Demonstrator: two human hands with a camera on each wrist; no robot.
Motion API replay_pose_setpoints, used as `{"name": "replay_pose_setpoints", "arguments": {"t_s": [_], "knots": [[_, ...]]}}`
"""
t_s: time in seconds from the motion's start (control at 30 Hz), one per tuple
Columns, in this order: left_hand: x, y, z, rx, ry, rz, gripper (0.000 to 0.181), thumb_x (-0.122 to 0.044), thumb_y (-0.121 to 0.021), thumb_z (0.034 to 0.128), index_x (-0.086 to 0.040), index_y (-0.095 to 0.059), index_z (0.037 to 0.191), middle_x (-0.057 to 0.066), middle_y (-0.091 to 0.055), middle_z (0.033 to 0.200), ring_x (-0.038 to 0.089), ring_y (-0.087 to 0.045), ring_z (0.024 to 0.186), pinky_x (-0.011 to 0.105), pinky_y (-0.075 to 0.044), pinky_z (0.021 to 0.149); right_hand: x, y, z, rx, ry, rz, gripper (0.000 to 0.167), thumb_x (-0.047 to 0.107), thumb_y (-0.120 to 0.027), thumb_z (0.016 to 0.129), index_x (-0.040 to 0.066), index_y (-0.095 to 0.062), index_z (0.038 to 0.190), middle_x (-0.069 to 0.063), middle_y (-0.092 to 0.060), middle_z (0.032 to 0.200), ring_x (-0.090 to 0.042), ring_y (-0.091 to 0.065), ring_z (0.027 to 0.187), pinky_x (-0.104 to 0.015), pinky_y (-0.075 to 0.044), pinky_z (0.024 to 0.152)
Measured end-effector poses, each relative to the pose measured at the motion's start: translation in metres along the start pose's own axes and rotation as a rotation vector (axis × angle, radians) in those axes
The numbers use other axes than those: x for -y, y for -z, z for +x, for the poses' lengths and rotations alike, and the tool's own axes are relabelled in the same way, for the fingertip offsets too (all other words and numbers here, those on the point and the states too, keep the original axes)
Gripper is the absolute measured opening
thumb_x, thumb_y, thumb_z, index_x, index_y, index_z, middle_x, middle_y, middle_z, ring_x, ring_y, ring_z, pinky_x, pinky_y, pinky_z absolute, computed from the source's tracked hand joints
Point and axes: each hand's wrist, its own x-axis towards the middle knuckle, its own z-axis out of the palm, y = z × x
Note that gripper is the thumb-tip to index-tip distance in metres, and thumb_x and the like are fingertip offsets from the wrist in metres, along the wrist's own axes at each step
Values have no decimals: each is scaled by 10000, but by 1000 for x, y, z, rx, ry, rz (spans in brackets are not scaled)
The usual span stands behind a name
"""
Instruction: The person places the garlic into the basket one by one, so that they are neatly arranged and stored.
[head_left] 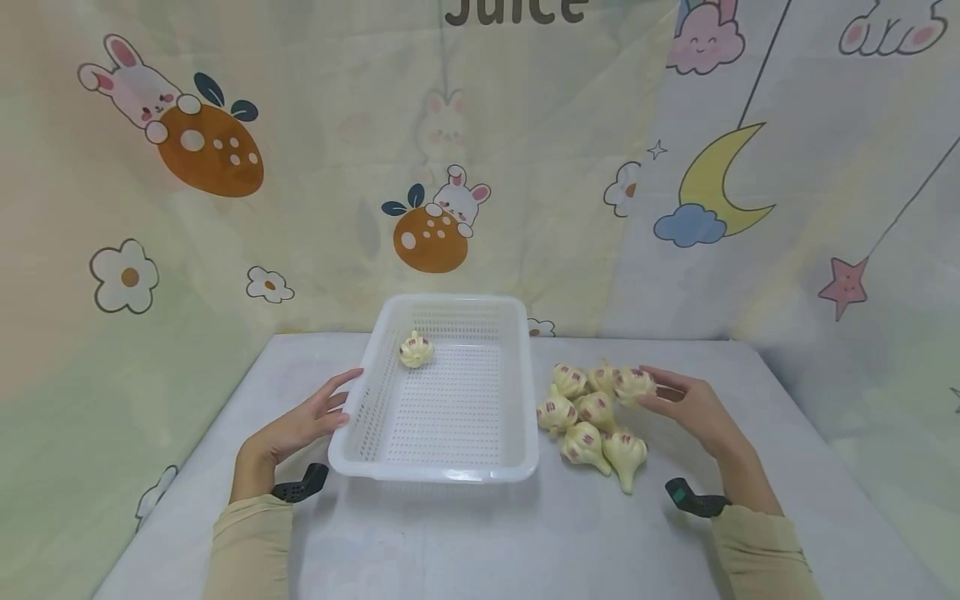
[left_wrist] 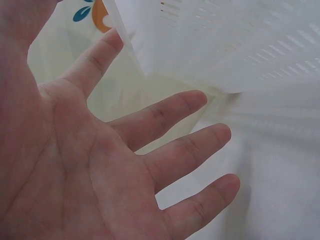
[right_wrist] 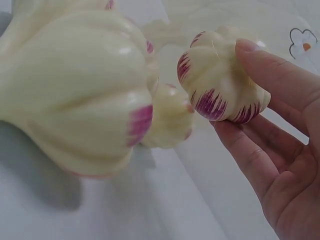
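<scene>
A white plastic basket (head_left: pixel 471 475) stands on the table, with one garlic bulb (head_left: pixel 416 350) in its far left corner. My left hand (head_left: pixel 300 427) is at the basket's left side. Its fingers are spread and fairly straight in the left wrist view, and one fingertip (left_wrist: pixel 116 39) meets the basket's rim. To the right of the basket my right hand (head_left: pixel 699 412) pinches a cream garlic bulb (right_wrist: pixel 220 80) with purple streaks between thumb and fingers. This bulb is at the far right of a cluster of garlic bulbs (head_left: pixel 583 446); whether it touches the table is unclear.
A white cloth-covered table (head_left: pixel 465 542) lies under everything. Behind it hangs a printed curtain (head_left: pixel 330 225) with rabbits, flowers and a moon. In the right wrist view a large garlic bulb (right_wrist: pixel 85 90) from the cluster is close to the camera, with a smaller bulb (right_wrist: pixel 170 120) behind it.
</scene>
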Motion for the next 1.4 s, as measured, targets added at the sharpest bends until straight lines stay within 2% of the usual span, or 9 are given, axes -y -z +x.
{"name": "replay_pose_setpoints", "arguments": {"t_s": [0.33,0.53,0.77,1.17,1.4], "knots": [[-1,0,-1,-10,6,3,740,-250,-576,937,-376,-113,1500,148,-378,1461,273,-507,1210,534,-385,973,21,-4,-5,-7,85,36,750,462,-700,818,138,-421,1435,-145,-428,1465,-409,-415,1319,-571,-377,1008],[-3,-1,-1,-7,0,2,733,-237,-566,945,-372,-109,1501,150,-366,1472,272,-502,1216,514,-393,968,32,-8,-5,-7,95,54,749,461,-697,820,146,-416,1439,-153,-420,1469,-416,-408,1323,-570,-367,1015],[-6,-2,-1,-6,-1,-11,734,-251,-568,940,-369,-109,1500,148,-353,1485,283,-494,1227,541,-386,974,48,-22,-7,-24,141,102,705,450,-718,804,200,-463,1412,-63,-485,1435,-320,-496,1278,-497,-423,992],[-4,-2,1,-4,1,-18,730,-244,-568,942,-376,-114,1499,153,-354,1481,283,-503,1215,503,-402,963,67,-44,-12,0,188,173,666,386,-745,798,203,-494,1387,-41,-487,1432,-282,-513,1266,-354,-480,945],[-2,-2,1,-19,20,-18,737,-268,-584,931,-388,-123,1493,145,-342,1494,323,-470,1258,580,-372,988,73,-62,-13,5,218,238,633,364,-760,787,224,-525,1358,-54,-484,1430,-304,-533,1240,-266,-523,850]]}}
